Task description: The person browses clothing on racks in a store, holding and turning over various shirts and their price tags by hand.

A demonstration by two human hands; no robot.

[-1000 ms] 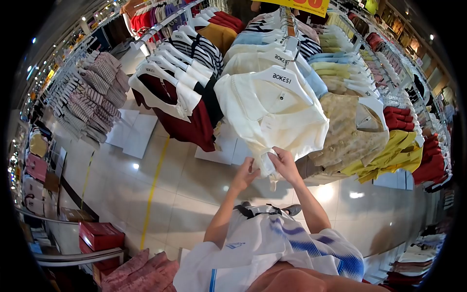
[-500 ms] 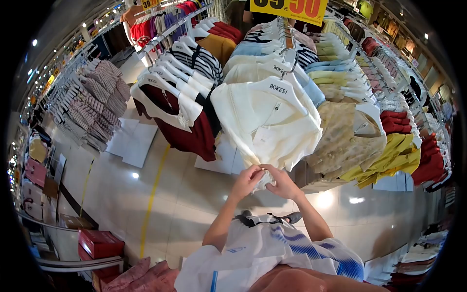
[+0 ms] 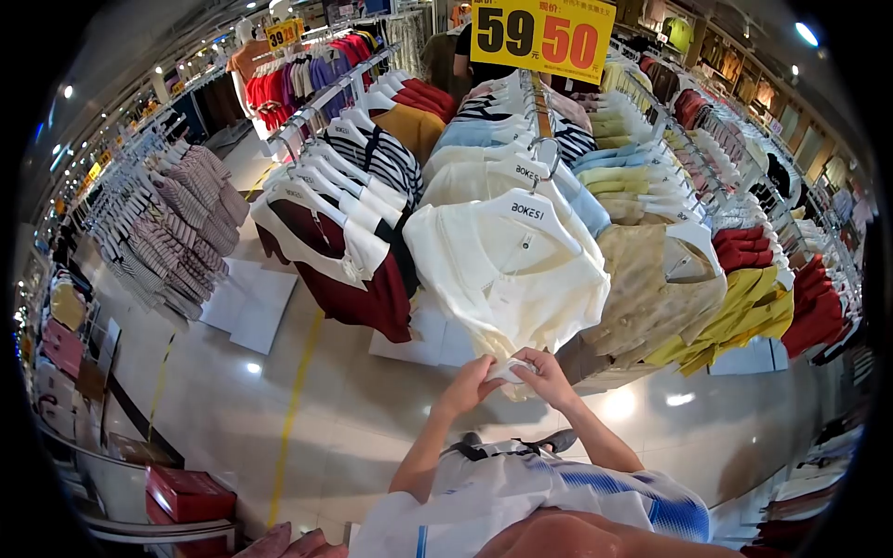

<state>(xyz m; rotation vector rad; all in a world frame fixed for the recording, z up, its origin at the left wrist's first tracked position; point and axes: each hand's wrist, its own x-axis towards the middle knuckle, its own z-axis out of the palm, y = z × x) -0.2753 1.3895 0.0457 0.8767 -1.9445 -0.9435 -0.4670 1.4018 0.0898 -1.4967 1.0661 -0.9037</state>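
Note:
A cream-white V-neck top (image 3: 521, 293) hangs at the front of a rack on a white hanger (image 3: 532, 212) lettered BOKESI. Its lower edge is drawn toward me and bunched between my two hands. My left hand (image 3: 473, 383) pinches the cloth from the left. From the right, my right hand (image 3: 547, 376) has its thumb and fingers closed on the same bunched hem. A bit of white fabric shows between the fingertips. What exactly lies under the fingers is hidden.
Dark-red tops with white collars (image 3: 349, 270) hang to the left. A beige patterned top (image 3: 656, 288) and a yellow garment (image 3: 730, 316) hang to the right. A yellow price sign (image 3: 541, 39) stands above the rack. A red box (image 3: 189, 495) sits at lower left.
The view has tilted up, so the rack and sign sit lower in it. Both hands remain on the hem; the fingers have shifted, and more white cloth shows between them.

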